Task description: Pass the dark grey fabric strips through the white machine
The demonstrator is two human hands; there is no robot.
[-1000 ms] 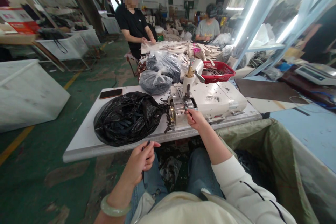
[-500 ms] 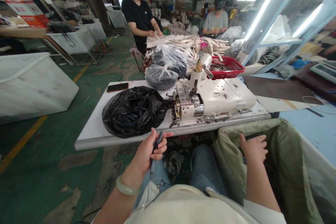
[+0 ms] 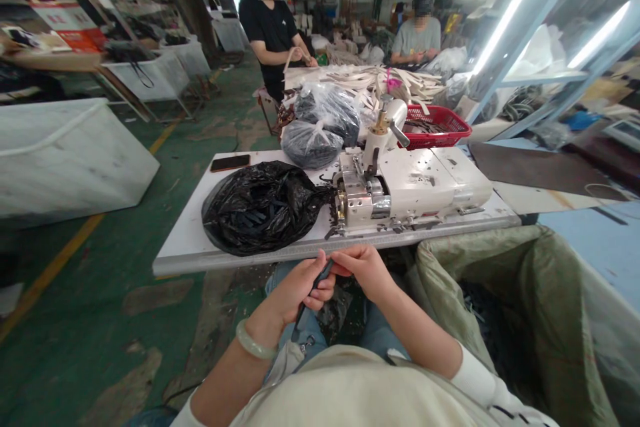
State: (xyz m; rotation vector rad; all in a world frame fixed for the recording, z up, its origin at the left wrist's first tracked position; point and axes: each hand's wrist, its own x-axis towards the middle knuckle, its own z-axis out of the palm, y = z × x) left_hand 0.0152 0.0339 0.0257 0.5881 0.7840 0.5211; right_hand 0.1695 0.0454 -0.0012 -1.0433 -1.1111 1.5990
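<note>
My left hand (image 3: 303,288) is closed around a dark blue-grey strip (image 3: 299,325) whose lower end hangs toward my lap. At the strip's upper end, my right hand (image 3: 367,271) pinches with thumb and forefinger, its fingertips meeting those of the left. Both hands are just in front of the white table's near edge (image 3: 240,265). Beyond them, a black plastic bag (image 3: 225,213) lies opened on the table with dark strips (image 3: 260,213) inside. A cream-coloured machine (image 3: 425,180) with a metal head stands to its right.
An open green sack (image 3: 560,293) stands at my right with dark pieces inside. Clear bags of dark material (image 3: 313,145), a phone (image 3: 230,163) and a red basket (image 3: 435,130) are farther back. Two people work behind the table. A white bin (image 3: 75,153) stands left.
My right hand has come from over the green sack, where its fingers were spread, to the strip in my left hand. The left hand has shifted slightly right and its forefinger has curled in.
</note>
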